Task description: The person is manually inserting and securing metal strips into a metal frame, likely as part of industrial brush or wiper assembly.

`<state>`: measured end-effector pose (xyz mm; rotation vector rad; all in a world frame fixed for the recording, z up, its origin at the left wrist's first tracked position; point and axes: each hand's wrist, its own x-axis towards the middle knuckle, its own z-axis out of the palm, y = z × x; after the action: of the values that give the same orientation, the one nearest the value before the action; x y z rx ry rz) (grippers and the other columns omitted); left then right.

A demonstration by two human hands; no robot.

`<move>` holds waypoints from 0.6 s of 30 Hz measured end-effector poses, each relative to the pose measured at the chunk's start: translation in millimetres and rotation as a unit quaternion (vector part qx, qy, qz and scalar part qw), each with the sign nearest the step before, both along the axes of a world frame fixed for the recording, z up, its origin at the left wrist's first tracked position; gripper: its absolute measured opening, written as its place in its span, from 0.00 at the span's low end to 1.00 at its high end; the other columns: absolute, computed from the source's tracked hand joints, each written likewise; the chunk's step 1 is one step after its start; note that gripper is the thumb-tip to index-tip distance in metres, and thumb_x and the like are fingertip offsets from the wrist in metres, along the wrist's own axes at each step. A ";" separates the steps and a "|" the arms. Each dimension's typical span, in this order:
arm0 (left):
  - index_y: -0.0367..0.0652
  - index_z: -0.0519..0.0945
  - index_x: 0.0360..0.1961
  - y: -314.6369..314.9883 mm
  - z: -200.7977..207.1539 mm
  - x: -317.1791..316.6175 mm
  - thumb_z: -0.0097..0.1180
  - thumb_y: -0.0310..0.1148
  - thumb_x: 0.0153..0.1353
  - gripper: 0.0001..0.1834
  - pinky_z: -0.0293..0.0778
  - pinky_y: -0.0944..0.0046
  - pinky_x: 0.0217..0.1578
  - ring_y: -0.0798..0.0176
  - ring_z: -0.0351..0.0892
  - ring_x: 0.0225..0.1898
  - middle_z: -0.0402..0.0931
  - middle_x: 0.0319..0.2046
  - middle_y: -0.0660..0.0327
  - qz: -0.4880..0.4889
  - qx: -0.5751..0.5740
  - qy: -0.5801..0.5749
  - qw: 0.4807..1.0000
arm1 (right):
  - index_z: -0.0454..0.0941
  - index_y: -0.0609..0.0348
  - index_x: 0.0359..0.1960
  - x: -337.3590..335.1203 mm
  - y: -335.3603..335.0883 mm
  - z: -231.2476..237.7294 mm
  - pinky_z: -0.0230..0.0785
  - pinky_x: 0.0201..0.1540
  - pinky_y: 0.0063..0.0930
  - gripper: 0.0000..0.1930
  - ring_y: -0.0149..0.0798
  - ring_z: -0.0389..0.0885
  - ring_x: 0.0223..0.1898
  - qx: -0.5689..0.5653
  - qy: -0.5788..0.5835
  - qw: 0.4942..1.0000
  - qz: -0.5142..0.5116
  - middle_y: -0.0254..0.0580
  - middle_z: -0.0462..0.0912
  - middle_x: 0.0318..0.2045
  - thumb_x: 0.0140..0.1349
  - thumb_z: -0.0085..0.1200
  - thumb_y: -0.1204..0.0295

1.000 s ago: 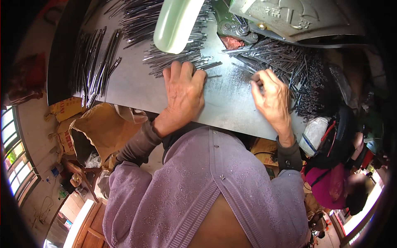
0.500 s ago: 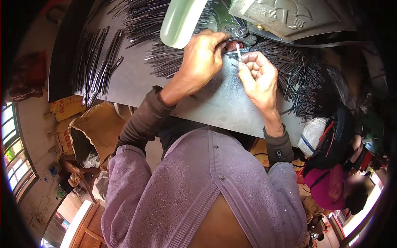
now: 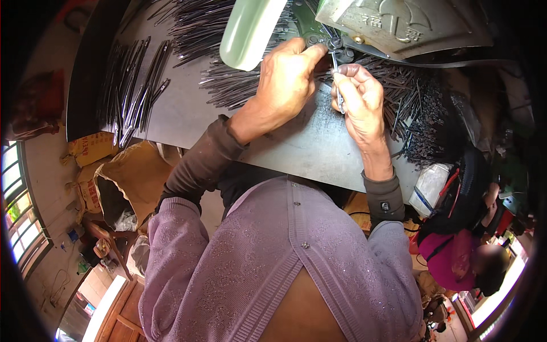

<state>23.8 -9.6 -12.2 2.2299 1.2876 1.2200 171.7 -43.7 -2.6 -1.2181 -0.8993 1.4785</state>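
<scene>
My right hand (image 3: 360, 102) pinches a thin, shiny metal strip (image 3: 334, 61) that stands nearly upright, its lower end showing below the fingers. Close to the strip's upper end are the fingertips of my left hand (image 3: 288, 77), closed together; what they hold, if anything, is hidden. Both hands are at the bolted metal jaw (image 3: 336, 43) of a green machine (image 3: 307, 23). Left of my left hand lies a pile of dark thin metal strips (image 3: 228, 82). More short dark pieces (image 3: 399, 94) are heaped right of my right hand.
A pale green rounded bar (image 3: 248, 34) juts over the grey metal table (image 3: 273, 148). An embossed metal cover (image 3: 399, 25) overhangs the far right. Another bundle of strips (image 3: 134, 85) lies at the left. Open brown sacks (image 3: 137, 176) stand below left; a person in magenta (image 3: 450, 256) is at the right.
The strip in my right hand has moved up to the jaw and now shows below the fingers too. My left hand has shifted slightly right, its fingertips nearer the strip.
</scene>
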 end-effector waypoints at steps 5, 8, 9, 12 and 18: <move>0.42 0.78 0.38 16.3 -0.6 5.4 0.51 0.15 0.36 0.23 0.67 0.64 0.21 0.58 0.71 0.20 0.67 0.18 0.56 0.003 0.016 -0.005 1.000 | 0.72 0.62 0.33 -0.7 12.8 -1.8 0.61 0.20 0.12 0.04 0.20 0.68 0.17 0.022 0.054 0.998 -0.023 0.32 0.75 0.20 0.56 0.51 0.77; 0.43 0.78 0.38 18.9 -3.2 6.5 0.51 0.15 0.36 0.23 0.68 0.64 0.21 0.58 0.71 0.19 0.66 0.18 0.57 0.008 0.018 -0.005 1.000 | 0.72 0.62 0.33 1.7 15.9 -6.8 0.60 0.19 0.12 0.04 0.20 0.68 0.17 0.029 0.066 0.997 -0.008 0.33 0.75 0.21 0.57 0.51 0.76; 0.43 0.78 0.38 19.0 -4.2 6.4 0.52 0.16 0.36 0.23 0.68 0.64 0.21 0.59 0.70 0.19 0.66 0.17 0.58 0.009 0.025 -0.006 1.000 | 0.72 0.62 0.33 1.4 16.2 -7.1 0.60 0.19 0.12 0.04 0.20 0.68 0.17 0.027 0.064 0.998 -0.010 0.33 0.75 0.21 0.57 0.51 0.76; 0.43 0.78 0.38 19.8 -6.1 6.5 0.52 0.16 0.35 0.23 0.67 0.65 0.21 0.60 0.70 0.19 0.66 0.17 0.59 0.012 0.040 -0.004 0.999 | 0.73 0.62 0.33 0.1 16.5 -8.2 0.59 0.19 0.12 0.04 0.20 0.68 0.17 0.026 0.064 0.998 -0.015 0.33 0.75 0.21 0.57 0.51 0.76; 0.42 0.78 0.38 19.0 -3.3 5.7 0.52 0.16 0.35 0.22 0.67 0.64 0.21 0.60 0.69 0.19 0.65 0.16 0.58 -0.003 0.022 -0.025 0.999 | 0.72 0.59 0.35 -2.3 16.3 -9.2 0.56 0.19 0.12 0.04 0.17 0.61 0.14 0.039 0.026 0.999 -0.023 0.31 0.73 0.20 0.58 0.51 0.75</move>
<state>29.5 9.4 -15.5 2.2165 1.2468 1.3066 169.4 -27.4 -11.8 -1.1315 -0.8813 1.4198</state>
